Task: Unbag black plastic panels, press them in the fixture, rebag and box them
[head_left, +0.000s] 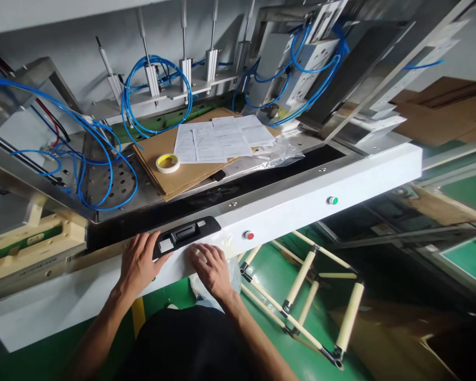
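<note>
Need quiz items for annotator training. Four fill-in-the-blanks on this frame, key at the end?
1. The left hand is at one end of a mostly ____ plastic part.
2. The first button to the picture's right of the right hand is ____.
3. The tape roll on the cardboard has a ____ inside.
4. The coiled hoses are ____.

Key: black; red; yellow; blue.

Lighting mod., bottom R v. dark, papers (204, 143) bright, outer edges blurry & stretched w/ wide-angle distortion.
</note>
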A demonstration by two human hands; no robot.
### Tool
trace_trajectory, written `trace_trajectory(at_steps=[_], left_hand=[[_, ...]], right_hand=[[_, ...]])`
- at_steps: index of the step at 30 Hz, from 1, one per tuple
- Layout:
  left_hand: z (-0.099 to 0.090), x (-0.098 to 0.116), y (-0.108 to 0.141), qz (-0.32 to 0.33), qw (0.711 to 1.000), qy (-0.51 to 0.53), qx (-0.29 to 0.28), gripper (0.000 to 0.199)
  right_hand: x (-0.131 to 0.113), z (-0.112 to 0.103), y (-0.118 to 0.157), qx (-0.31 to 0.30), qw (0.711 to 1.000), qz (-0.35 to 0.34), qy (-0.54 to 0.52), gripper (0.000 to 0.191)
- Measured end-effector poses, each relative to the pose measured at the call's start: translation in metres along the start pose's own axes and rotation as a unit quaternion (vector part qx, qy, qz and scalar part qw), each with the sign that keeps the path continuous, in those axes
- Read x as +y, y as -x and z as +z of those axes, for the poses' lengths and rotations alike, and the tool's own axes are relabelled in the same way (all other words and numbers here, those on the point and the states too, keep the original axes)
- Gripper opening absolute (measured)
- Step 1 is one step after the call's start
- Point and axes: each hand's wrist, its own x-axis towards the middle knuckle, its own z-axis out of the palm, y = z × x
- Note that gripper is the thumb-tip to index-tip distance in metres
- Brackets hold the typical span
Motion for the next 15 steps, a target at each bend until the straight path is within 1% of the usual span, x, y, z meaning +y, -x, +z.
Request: trace_trajectory(at_steps=[3,6,15], left_hand=[[0.01,0.006,-0.009,0.012,1.0,0.005,-0.018,0.047],[0.018,0.005,-0.011,0.015,0.999,0.013,-0.029,0.046],[0.029,0.001,-0.017,0.01,0.998,0.029,-0.055,0.046]], right_hand=[[0.001,0.002,0.0,-0.008,1.0,0.002,-0.009,0.037],[0.001,0.004,0.001,-0.012,1.0,0.007,-0.015,0.037],[0.005,0.004,0.0,-0.02,0.999,-0.003,-0.034,0.041]])
